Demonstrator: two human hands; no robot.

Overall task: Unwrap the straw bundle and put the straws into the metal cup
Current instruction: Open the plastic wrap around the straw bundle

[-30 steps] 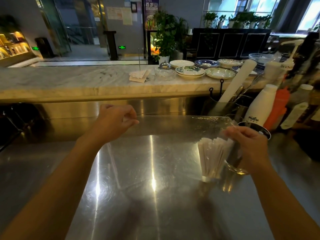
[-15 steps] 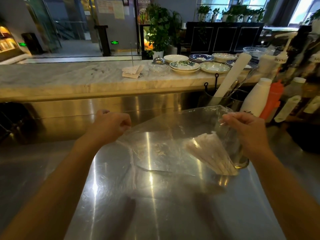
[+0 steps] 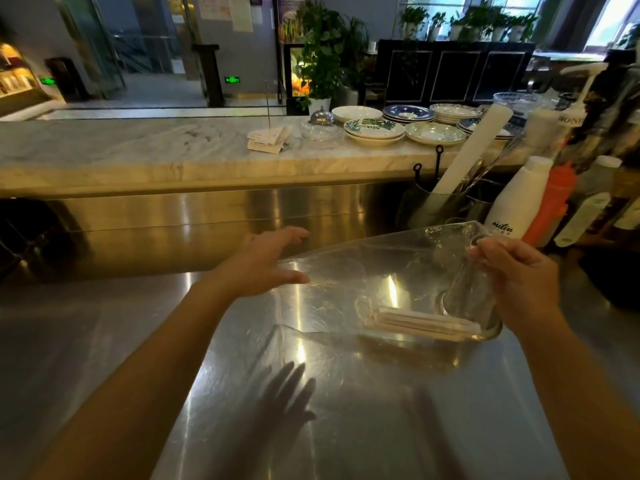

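Note:
A bundle of white paper-wrapped straws [image 3: 422, 323] lies flat on a clear plastic wrap [image 3: 346, 278] spread over the steel counter [image 3: 346, 420]. My right hand [image 3: 519, 282] pinches the wrap's upper right corner and holds it up. The metal cup [image 3: 464, 296] stands just behind the straws' right end, seen through the wrap and partly hidden by my right hand. My left hand [image 3: 263, 265] hovers at the wrap's left edge with its fingers spread and nothing in it.
A white bottle [image 3: 516, 199], an orange bottle [image 3: 554, 202] and a utensil pot holding a white roll [image 3: 471, 150] crowd the back right. The raised marble ledge [image 3: 138, 150] behind carries stacked plates [image 3: 374, 129] and paper slips [image 3: 266, 140].
My left hand has let go of the wrap and spread its fingers. The straws have tipped from upright to lying flat on the wrap beside the cup. The right hand keeps its corner.

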